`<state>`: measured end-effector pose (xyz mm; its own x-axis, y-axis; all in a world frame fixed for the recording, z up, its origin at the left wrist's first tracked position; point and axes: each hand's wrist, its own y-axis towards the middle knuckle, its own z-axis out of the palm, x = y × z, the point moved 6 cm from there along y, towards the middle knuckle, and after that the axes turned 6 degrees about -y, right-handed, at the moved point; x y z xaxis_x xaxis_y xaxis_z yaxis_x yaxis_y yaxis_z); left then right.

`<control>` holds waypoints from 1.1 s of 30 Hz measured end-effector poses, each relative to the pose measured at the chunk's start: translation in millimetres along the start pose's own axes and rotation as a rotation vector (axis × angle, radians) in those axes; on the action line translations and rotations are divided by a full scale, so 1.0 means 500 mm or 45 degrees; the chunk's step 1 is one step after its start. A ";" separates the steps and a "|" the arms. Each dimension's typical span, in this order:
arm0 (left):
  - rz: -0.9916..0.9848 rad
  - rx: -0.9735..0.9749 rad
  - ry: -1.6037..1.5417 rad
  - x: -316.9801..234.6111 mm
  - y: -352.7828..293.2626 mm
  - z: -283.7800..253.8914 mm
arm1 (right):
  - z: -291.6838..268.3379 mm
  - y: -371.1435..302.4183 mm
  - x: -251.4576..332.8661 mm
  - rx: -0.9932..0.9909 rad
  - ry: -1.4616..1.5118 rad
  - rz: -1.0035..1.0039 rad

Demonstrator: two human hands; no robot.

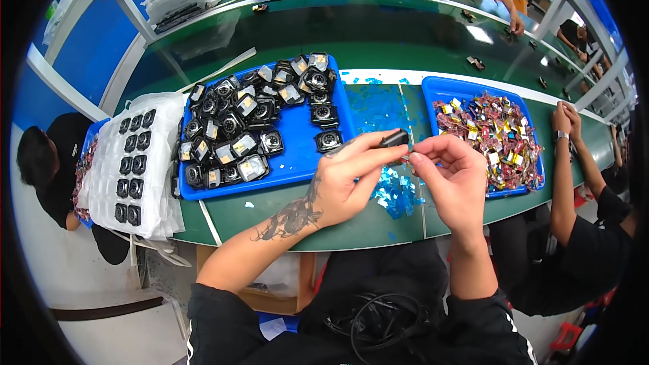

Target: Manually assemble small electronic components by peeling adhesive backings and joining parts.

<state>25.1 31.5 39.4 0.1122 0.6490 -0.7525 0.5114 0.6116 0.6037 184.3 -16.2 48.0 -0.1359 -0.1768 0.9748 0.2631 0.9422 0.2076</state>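
While our left hand point(341, 182) grips the black case point(393, 138) above the bench point(230, 217), our right fingers point(427, 167) bunch just beside it, grip unclear; if we tug too hard, it could drop onto the blue scraps point(397, 194).

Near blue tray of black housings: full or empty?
Partly full: black smartwatch housings heap the left side of the blue tray; bare blue floor shows farther right.

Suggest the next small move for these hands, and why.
Perhaps steady the small black part in the left hand while the right hand makes a fine fingertip adjustment: its thumb and forefinger are drawn together right beside the part, though what they may be pinching is too small to tell.
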 end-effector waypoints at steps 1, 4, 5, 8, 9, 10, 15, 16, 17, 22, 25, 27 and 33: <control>0.030 -0.070 -0.010 -0.016 0.006 0.002 | 0.002 0.002 0.000 0.070 -0.077 0.020; 0.169 -0.049 0.174 -0.026 0.009 0.008 | 0.008 0.002 -0.003 0.176 -0.104 0.087; 0.251 -0.004 0.220 -0.026 0.009 0.007 | 0.006 0.002 -0.010 0.232 -0.055 0.109; 0.330 0.049 0.307 -0.021 0.010 0.003 | 0.004 0.005 -0.017 0.312 0.030 0.207; 0.269 0.063 0.331 -0.018 0.012 0.003 | 0.005 0.005 -0.022 0.338 0.074 0.271; 0.322 0.048 0.367 -0.019 0.013 0.002 | 0.004 0.006 -0.021 0.332 0.067 0.277; 0.246 0.075 0.392 -0.012 0.005 0.009 | 0.006 0.003 -0.023 0.391 0.056 0.260; 0.244 0.075 0.388 -0.016 0.004 0.008 | 0.003 0.004 -0.019 0.369 -0.009 0.215; 0.061 0.132 0.232 -0.005 0.006 0.009 | 0.001 0.003 -0.020 0.367 -0.011 0.219; -0.771 0.147 -0.683 0.062 -0.015 0.033 | 0.001 -0.023 -0.031 0.310 0.200 0.161; -0.886 0.183 -0.790 0.059 -0.014 0.033 | 0.002 -0.033 -0.023 0.218 0.075 0.101; -0.956 0.206 -0.809 0.060 -0.019 0.039 | 0.009 -0.035 -0.022 0.168 0.052 0.064; -0.651 0.093 -0.708 0.047 -0.012 0.044 | 0.010 -0.038 -0.050 -0.085 -0.051 -0.097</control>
<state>43.4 33.2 12.4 0.2489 -0.0433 -0.9676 0.6683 0.7307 0.1392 178.2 -28.3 19.1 -0.1954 -0.2349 0.9522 0.3133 0.9051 0.2875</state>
